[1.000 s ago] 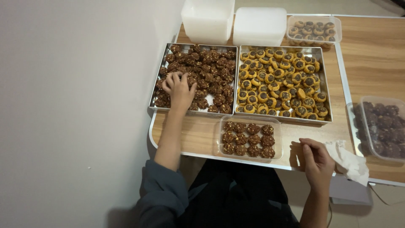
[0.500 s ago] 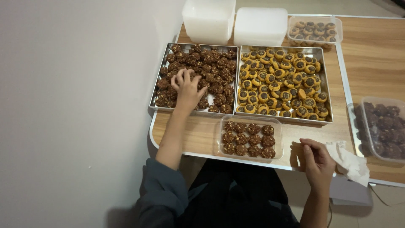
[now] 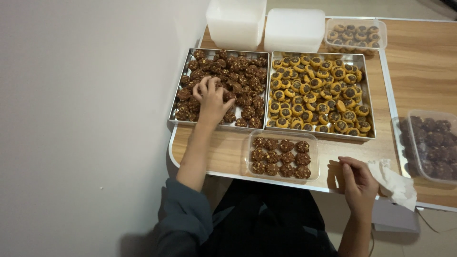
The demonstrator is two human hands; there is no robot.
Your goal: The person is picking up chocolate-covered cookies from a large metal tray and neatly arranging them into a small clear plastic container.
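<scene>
Left hand (image 3: 212, 101): set in the left tray (image 3: 177, 105), fingers (image 3: 203, 85) curled and pinching a dark cookie (image 3: 227, 95).
Box (image 3: 282, 155): near, toward the body and right of that hand.
Right hand (image 3: 358, 183): loosely curled at the table (image 3: 223, 150) edge, nothing seen held.

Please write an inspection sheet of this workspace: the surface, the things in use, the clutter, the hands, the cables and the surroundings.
Surface: wooden table with a white edge.
Things in use: metal tray of dark cookies; clear tub of dark cookies near the table edge.
Clutter: tray of yellow cookies; two white lidded boxes; clear tub of yellow cookies; clear tub of dark cookies at far right; crumpled white tissue.
Hands: left hand on the dark cookies in the tray; right hand at the table edge, loosely curled beside the tissue.
Cables: thin cable below the table edge.
Surroundings: plain white wall on the left.
</scene>
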